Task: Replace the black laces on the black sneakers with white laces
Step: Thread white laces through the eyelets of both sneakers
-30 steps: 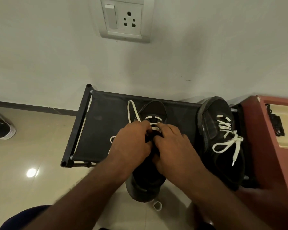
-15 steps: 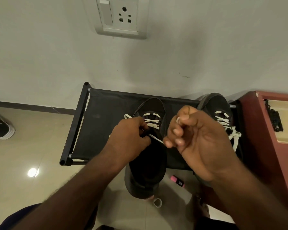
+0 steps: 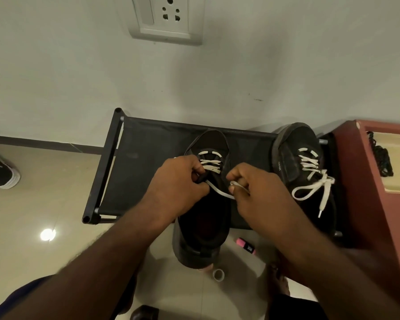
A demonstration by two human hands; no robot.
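The left hand [image 3: 176,183] gripped the sneaker [image 3: 203,232] at its eyelet edge, likely steadying it on the rack [image 3: 148,158]. The right hand [image 3: 259,192] pinched the white lace [image 3: 219,192], drawn across the tongue - apparently taking up slack.

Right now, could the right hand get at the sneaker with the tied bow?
Probably yes. The tied sneaker lies just beside the right hand on the same rack, with nothing between them, though that hand is pinching the white lace and must drop it first.
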